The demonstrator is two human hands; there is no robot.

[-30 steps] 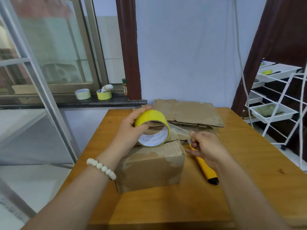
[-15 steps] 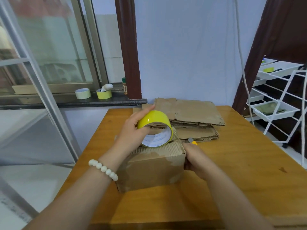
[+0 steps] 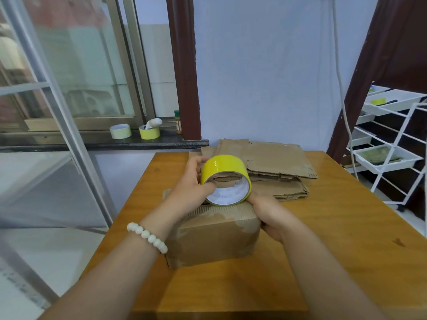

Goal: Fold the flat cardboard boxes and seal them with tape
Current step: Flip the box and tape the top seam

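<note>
A folded cardboard box [image 3: 212, 241] stands on the wooden table [image 3: 335, 239] in front of me. My left hand [image 3: 190, 184] holds a yellow tape roll [image 3: 225, 172] just above the box's top, thumb inside the core. My right hand [image 3: 270, 214] clasps the box's upper right end, with the thumb up by the roll. Behind the box lies a stack of flat cardboard boxes [image 3: 277, 160]. The tape strip itself is too faint to make out.
Two more tape rolls [image 3: 120, 131] [image 3: 149, 132] and a small bottle [image 3: 178, 121] stand on the dark window sill at the back left. A white wire rack with trays [image 3: 390, 155] stands to the right of the table. A white cable [image 3: 342, 93] hangs down the wall.
My right hand has dropped from the pulled tape end down onto the box's right end. The yellow knife beside the box is now hidden. The roll sits slightly further back.
</note>
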